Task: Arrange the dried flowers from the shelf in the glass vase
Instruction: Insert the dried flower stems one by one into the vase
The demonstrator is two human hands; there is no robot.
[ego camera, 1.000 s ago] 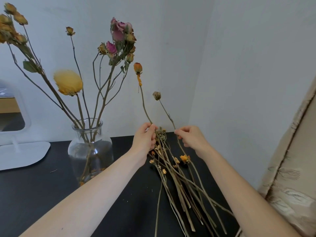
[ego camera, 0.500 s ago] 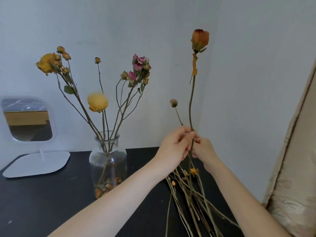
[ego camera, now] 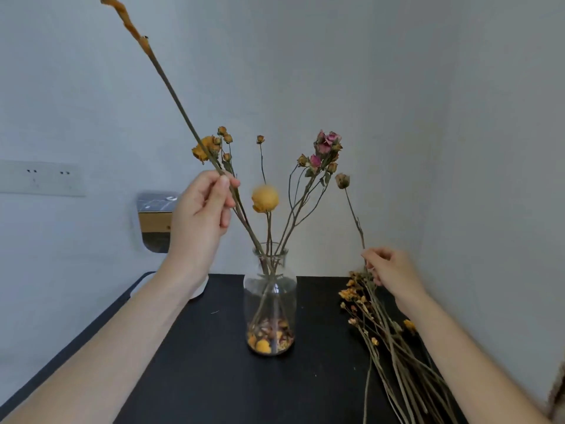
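While loose stems (ego camera: 394,347) lie on the black bench (ego camera: 195,362), their lower ends cut off by the frame, the right hand (ego camera: 389,272) pinches one budded stem (ego camera: 351,209). The left hand (ego camera: 201,215) grips a long stem (ego camera: 171,87), head out of frame, foot inside the glass vase (ego camera: 270,301). A mirror (ego camera: 153,221) is half hidden behind it.

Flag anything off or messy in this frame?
Mostly tidy. Loose petals and buds have collected at the bottom of the glass vase, shed from the dried stems. A small scrap lies on the black tabletop left of the vase. No breakage visible.
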